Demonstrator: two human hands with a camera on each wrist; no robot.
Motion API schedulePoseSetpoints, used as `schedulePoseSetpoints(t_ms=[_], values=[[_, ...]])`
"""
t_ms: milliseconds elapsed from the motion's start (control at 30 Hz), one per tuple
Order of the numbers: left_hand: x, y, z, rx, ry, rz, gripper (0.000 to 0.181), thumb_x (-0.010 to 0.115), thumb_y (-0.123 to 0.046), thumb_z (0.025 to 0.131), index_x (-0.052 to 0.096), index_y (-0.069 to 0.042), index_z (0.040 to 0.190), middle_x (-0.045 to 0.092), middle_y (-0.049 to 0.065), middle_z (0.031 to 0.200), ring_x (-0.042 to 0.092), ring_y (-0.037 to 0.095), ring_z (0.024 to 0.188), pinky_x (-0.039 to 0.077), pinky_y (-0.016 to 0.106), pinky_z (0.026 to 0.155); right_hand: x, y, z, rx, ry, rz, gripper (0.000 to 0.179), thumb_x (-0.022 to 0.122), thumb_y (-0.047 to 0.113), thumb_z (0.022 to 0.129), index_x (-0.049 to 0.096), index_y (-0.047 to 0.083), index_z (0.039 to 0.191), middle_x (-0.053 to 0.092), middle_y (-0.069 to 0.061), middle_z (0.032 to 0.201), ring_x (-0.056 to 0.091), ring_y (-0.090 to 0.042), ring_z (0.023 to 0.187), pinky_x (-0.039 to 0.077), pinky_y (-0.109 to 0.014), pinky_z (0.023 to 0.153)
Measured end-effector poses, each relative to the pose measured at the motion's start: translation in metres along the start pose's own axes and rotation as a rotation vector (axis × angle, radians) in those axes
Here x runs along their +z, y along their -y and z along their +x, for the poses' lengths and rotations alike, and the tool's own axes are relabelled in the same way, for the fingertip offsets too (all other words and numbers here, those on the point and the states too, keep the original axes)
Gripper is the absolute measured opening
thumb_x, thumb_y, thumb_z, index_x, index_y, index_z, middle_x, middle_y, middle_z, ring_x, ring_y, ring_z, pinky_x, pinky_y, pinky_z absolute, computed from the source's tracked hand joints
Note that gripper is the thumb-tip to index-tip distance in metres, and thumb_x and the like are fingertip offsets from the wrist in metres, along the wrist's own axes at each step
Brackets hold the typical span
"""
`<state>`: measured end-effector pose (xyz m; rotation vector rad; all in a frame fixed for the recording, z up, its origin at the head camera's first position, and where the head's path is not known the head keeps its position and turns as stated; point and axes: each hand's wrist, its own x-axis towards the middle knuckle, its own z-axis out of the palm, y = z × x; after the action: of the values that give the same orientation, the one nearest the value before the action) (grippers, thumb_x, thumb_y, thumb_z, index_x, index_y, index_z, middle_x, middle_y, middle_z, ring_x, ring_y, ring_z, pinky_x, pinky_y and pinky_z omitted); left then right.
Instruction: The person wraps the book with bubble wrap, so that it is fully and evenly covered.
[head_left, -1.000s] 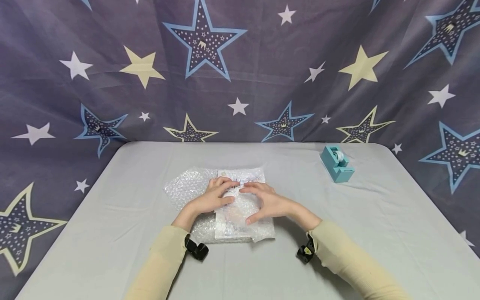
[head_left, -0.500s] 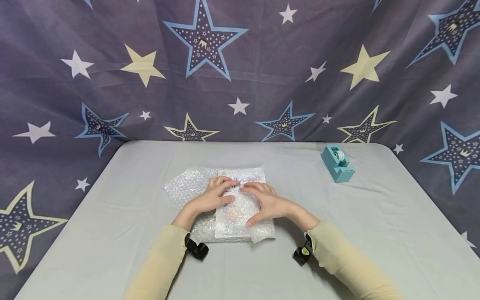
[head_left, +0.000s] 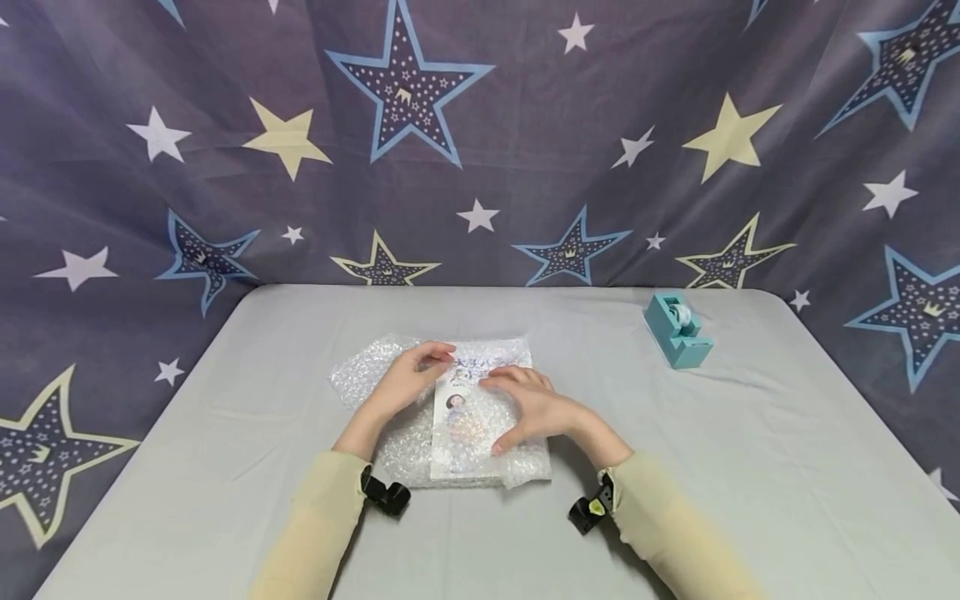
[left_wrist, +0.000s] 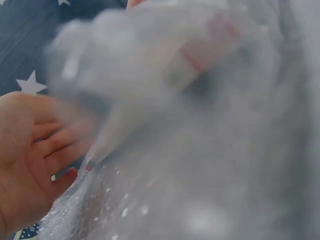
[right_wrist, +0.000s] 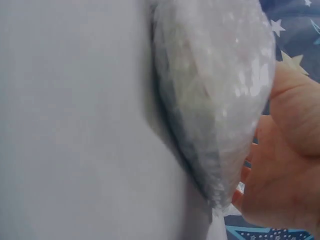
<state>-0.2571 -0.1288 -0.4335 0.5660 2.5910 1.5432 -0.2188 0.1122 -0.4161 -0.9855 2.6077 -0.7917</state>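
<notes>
A book with a white cover, blue lettering and a small drawn figure lies on the table, with bubble wrap under it and folded over part of its right side. My right hand rests on the wrapped right side, thumb spread from the fingers. My left hand is by the book's upper left edge, over the left flap of wrap, fingers loosely bent and holding nothing. In the left wrist view that hand shows relaxed fingers beside blurred wrap. The right wrist view has the right hand along the wrap's edge.
A teal tape dispenser with a roll of tape stands at the back right of the table. Pale grey cloth covers the table. Behind it hangs a dark curtain with stars.
My left hand has lifted off the book and moved left, uncovering the title and figure. The right hand stays on the wrap, while its forearm has shifted slightly left.
</notes>
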Motion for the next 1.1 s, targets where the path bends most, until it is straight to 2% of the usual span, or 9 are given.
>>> schedulePoseSetpoints(t_ms=[100,167,267,400,467,567,700,933,1100], values=[[-0.007,-0.001,0.0,-0.034,-0.129,0.004,0.027,0.055,-0.012,0.089,0.059,-0.005,0.115,0.062,0.013,0.104,0.056,0.027,0.102,0.041,0.043,0.092,0.001,0.0,0.0,0.005,-0.013,0.014,0.092,0.079,0.043,0.06,0.038,0.013,0.138,0.03,-0.012,0.142,0.022,-0.035,0.131,0.015,-0.056,0.103],[-0.013,-0.001,-0.001,-0.05,-0.197,0.039,0.025,0.055,-0.012,0.088,0.061,-0.006,0.112,0.062,0.012,0.102,0.056,0.026,0.101,0.041,0.042,0.091,0.002,0.0,0.0,0.005,-0.024,0.029,0.092,0.08,0.042,0.06,0.039,0.013,0.137,0.03,-0.011,0.142,0.022,-0.035,0.131,0.015,-0.056,0.103],[-0.023,0.003,-0.004,-0.063,-0.281,0.132,0.025,0.054,-0.009,0.087,0.061,-0.004,0.11,0.062,0.014,0.102,0.056,0.027,0.099,0.041,0.042,0.089,0.004,-0.001,0.0,-0.001,-0.028,0.043,0.092,0.08,0.041,0.06,0.039,0.014,0.137,0.029,-0.011,0.143,0.021,-0.035,0.131,0.013,-0.056,0.104],[-0.037,0.01,-0.01,-0.115,-0.339,0.3,0.028,0.053,-0.009,0.086,0.06,-0.003,0.112,0.059,0.017,0.108,0.053,0.032,0.103,0.039,0.046,0.089,0.007,-0.002,0.001,-0.012,-0.034,0.047,0.092,0.08,0.04,0.06,0.038,0.013,0.137,0.028,-0.011,0.143,0.02,-0.034,0.132,0.013,-0.056,0.104],[-0.045,0.013,-0.014,-0.158,-0.337,0.372,0.031,0.052,-0.011,0.085,0.059,-0.001,0.114,0.056,0.019,0.111,0.05,0.035,0.105,0.038,0.048,0.09,0.008,-0.002,0.001,-0.012,-0.041,0.047,0.092,0.08,0.04,0.06,0.038,0.013,0.137,0.028,-0.011,0.143,0.02,-0.034,0.131,0.013,-0.056,0.104],[-0.057,0.018,-0.019,-0.231,-0.303,0.451,0.037,0.05,-0.014,0.086,0.055,0.002,0.118,0.051,0.024,0.116,0.046,0.039,0.107,0.035,0.052,0.091,0.009,-0.002,0.0,-0.009,-0.049,0.046,0.092,0.08,0.039,0.06,0.038,0.013,0.137,0.028,-0.011,0.143,0.019,-0.034,0.131,0.013,-0.056,0.104],[-0.073,0.023,-0.027,-0.309,-0.247,0.481,0.044,0.048,-0.017,0.087,0.048,0.007,0.123,0.048,0.029,0.116,0.044,0.042,0.107,0.036,0.054,0.09,0.009,-0.001,0.0,-0.005,-0.051,0.04,0.093,0.08,0.04,0.06,0.037,0.013,0.138,0.027,-0.012,0.144,0.019,-0.034,0.132,0.012,-0.056,0.104],[-0.092,0.029,-0.035,-0.38,-0.162,0.419,0.048,0.046,-0.023,0.088,0.044,0.007,0.126,0.055,0.025,0.111,0.053,0.036,0.098,0.043,0.046,0.082,0.01,-0.002,-0.001,-0.005,-0.042,0.053,0.093,0.08,0.04,0.061,0.036,0.013,0.138,0.026,-0.011,0.145,0.017,-0.034,0.132,0.01,-0.056,0.105],[-0.102,0.034,-0.039,-0.367,-0.094,0.313,0.051,0.049,-0.025,0.089,0.042,0.009,0.126,0.056,0.024,0.106,0.059,0.025,0.081,0.046,0.033,0.069,0.009,-0.004,-0.001,0.001,-0.037,0.05,0.093,0.079,0.041,0.061,0.035,0.013,0.139,0.025,-0.011,0.145,0.016,-0.034,0.133,0.009,-0.056,0.105]])
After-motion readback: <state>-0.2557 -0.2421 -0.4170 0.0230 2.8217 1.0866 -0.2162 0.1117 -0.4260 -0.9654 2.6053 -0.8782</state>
